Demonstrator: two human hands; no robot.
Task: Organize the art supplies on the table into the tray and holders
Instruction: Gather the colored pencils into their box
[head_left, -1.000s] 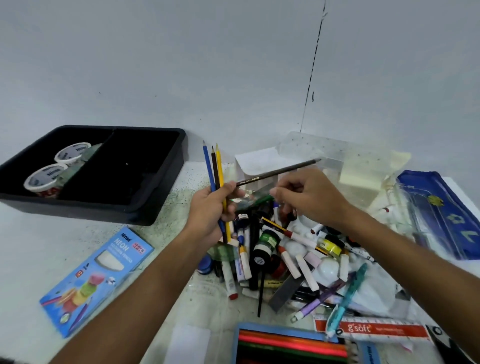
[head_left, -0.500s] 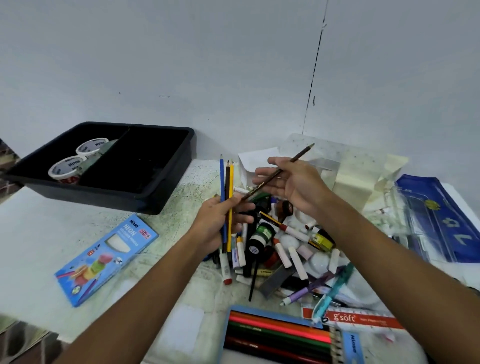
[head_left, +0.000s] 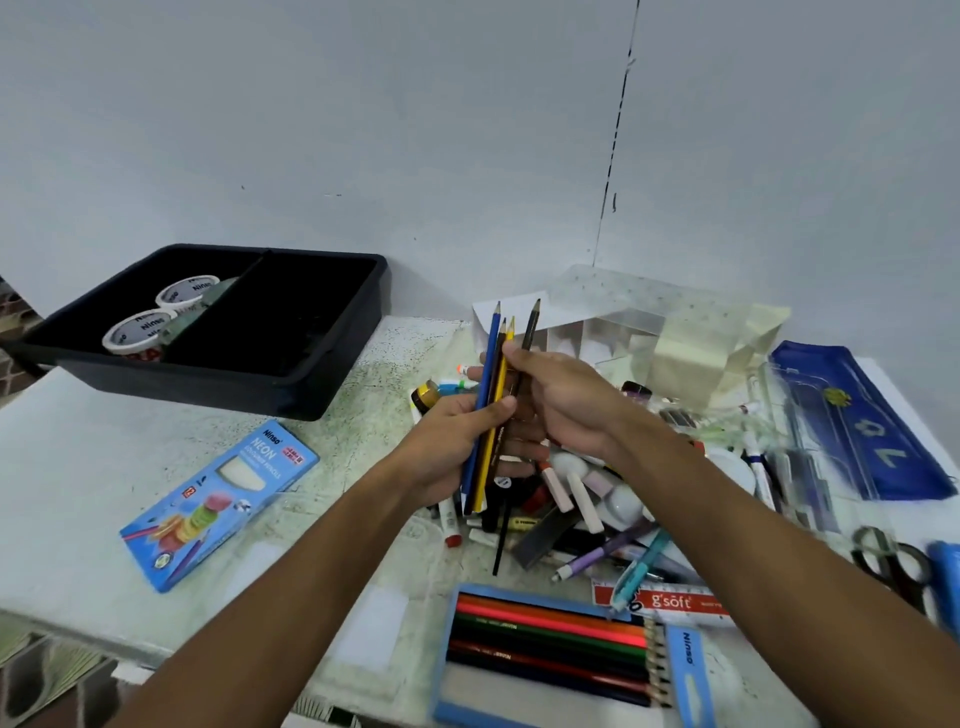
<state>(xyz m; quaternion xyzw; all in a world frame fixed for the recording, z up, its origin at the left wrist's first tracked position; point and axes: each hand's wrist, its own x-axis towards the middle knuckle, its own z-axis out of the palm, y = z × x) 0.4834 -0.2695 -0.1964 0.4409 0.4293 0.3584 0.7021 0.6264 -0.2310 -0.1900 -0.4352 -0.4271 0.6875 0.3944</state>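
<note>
**Now both hands meet at the pencils**

Now, from the left: the black tray (head_left: 322, 358) stands at the wall with two tape rolls (head_left: 156, 317) in its left compartment; what lies dark green beside the rolls is hard to make out. Nearer lies the blue Neon box (head_left: 218, 504).

In the middle the left hand (head_left: 457, 447) grips a bundle of pencils (head_left: 488, 405), blue, dark and yellow, tips up. Half a second ago the right hand (head_left: 561, 405) held the brown pencil (head_left: 530, 332) apart and slanted, above the pile; now it has brought this pencil upright against the bundle, pinching it, and the two hands touch.

Under the hands the pile (head_left: 571, 499) of markers and pens is partly hidden. In front, the open pencil box (head_left: 550, 649) is cut at the bottom edge. Behind is a clear holder (head_left: 613, 322). At right the blue case (head_left: 857, 421) lies flat, and the scissors (head_left: 888, 561) are blurred near the edge.
</note>
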